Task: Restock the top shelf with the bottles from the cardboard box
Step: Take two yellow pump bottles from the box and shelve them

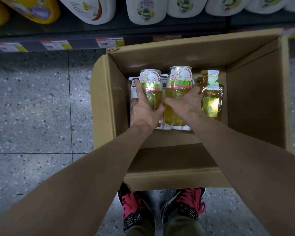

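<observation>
Reaching down into the open brown cardboard box (255, 103) on the speckled grey floor (32, 108), below the shelf edge with price tags (58, 45). Left hand (144, 110) wrapped around one clear bottle of yellow liquid with a floral label (152, 86), grip closed on it. Right hand (186, 103) cupped around the matching second yellow bottle (179, 82), grip apparently closing, fingers hidden behind. Best to seat both palms low on the bodies, lift straight up together, clear the amber wrapped bottle (211, 97) just beside, avoid snagging the white packs (164, 86) underneath.
</observation>
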A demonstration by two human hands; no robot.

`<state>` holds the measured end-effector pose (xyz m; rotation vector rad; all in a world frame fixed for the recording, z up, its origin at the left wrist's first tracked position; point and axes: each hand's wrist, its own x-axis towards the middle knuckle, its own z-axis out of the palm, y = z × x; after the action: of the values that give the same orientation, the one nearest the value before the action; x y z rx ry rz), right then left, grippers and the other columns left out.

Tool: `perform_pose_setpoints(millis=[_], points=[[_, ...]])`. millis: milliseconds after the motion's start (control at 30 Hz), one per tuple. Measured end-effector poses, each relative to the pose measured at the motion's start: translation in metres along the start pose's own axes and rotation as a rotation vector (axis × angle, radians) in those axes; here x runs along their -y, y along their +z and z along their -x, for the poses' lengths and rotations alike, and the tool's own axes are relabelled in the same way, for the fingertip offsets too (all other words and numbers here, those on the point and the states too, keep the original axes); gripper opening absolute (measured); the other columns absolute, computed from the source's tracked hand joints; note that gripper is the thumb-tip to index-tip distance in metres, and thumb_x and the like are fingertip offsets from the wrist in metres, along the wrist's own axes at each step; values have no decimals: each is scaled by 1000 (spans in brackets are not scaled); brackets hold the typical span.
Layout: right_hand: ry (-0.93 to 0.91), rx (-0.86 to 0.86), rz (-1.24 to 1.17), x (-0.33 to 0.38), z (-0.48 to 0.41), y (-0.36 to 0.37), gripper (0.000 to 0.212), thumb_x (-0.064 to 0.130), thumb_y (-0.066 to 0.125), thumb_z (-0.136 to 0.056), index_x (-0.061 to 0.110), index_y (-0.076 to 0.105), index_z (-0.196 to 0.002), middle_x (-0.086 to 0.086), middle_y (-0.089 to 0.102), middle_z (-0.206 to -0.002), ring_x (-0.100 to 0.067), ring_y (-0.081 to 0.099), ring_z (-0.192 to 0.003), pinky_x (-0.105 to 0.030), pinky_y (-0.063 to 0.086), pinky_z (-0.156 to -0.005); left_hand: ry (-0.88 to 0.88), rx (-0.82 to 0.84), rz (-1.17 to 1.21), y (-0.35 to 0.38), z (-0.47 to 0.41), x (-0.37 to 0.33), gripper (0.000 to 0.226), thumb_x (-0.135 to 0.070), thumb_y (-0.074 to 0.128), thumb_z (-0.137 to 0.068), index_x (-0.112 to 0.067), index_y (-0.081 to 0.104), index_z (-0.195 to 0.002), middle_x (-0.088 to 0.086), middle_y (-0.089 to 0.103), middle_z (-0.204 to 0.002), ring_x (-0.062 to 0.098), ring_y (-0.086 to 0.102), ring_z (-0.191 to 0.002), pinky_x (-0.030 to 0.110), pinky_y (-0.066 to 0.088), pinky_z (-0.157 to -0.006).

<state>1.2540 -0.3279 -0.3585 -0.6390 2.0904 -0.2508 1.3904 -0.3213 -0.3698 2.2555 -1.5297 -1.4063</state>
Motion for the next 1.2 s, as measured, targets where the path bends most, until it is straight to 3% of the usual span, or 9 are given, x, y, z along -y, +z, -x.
perform_pose_setpoints(millis=[200,333,533,633,700,800,967,1100,1200], points=[[-54,-36,-45,-8,6,-5,80,32,89,-72,20,30,-124,4,53,-99,-19,57,-98,-25,44,-67,73,-19,-19,-6,15,-3,121,-46,78,-87,-47,-20,-159,13,44,-139,31,57,-123,45,49,-104],[-131,-108,-134,2,37,-21,80,29,91,-67,24,30,-120,1,59,-110,-18,63,-102,-29,55,-77,148,-38,-16,-32,41,-16,122,-52,77,-86,-44,-21,-159,13,44,-140,31,57,-124,47,49,-102],[-235,-184,-276,58,124,-84,80,32,93,-66,25,38,-122,5,61,-110,-10,64,-96,-15,47,-69,221,-154,138,-106,105,-73,125,-49,81,-82,-47,-18,-159,8,51,-141,24,58,-123,46,50,-104],[-306,-210,-276,99,179,-127,77,26,93,-67,27,34,-117,7,58,-106,-7,60,-88,-11,43,-68,267,-218,192,-157,143,-114,124,-45,82,-82,-41,-13,-162,7,51,-144,20,54,-125,29,42,-100],[-359,-240,-291,130,218,-157,79,27,94,-64,28,36,-117,6,60,-109,-11,61,-95,-18,47,-78,305,-264,200,-196,172,-142,123,-46,81,-82,-37,-11,-164,10,53,-140,24,54,-125,27,41,-94],[-409,-265,-310,175,278,-200,89,33,94,-63,21,39,-132,1,62,-120,-16,63,-107,-29,51,-90,356,-309,219,-257,218,-180,122,-56,77,-80,-47,-15,-159,9,53,-136,27,58,-122,43,51,-98],[-517,-344,-337,240,385,-266,95,39,91,-62,19,39,-140,-1,61,-127,-19,61,-115,-34,53,-93,463,-404,187,-359,304,-237,121,-50,80,-83,-43,-10,-163,8,50,-144,20,48,-128,21,33,-91],[-615,-397,-356,281,475,-314,99,36,91,-69,16,35,-147,0,57,-131,-13,54,-113,-26,44,-91,548,-523,90,-438,382,-270,119,-56,77,-82,-46,-11,-162,6,51,-137,23,51,-124,36,46,-91],[-653,-453,-377,304,542,-340,101,46,90,-63,19,37,-144,-3,59,-132,-24,59,-120,-42,52,-98,604,-597,84,-488,445,-287,119,-57,76,-82,-46,-11,-162,5,52,-137,24,51,-123,39,48,-94]])
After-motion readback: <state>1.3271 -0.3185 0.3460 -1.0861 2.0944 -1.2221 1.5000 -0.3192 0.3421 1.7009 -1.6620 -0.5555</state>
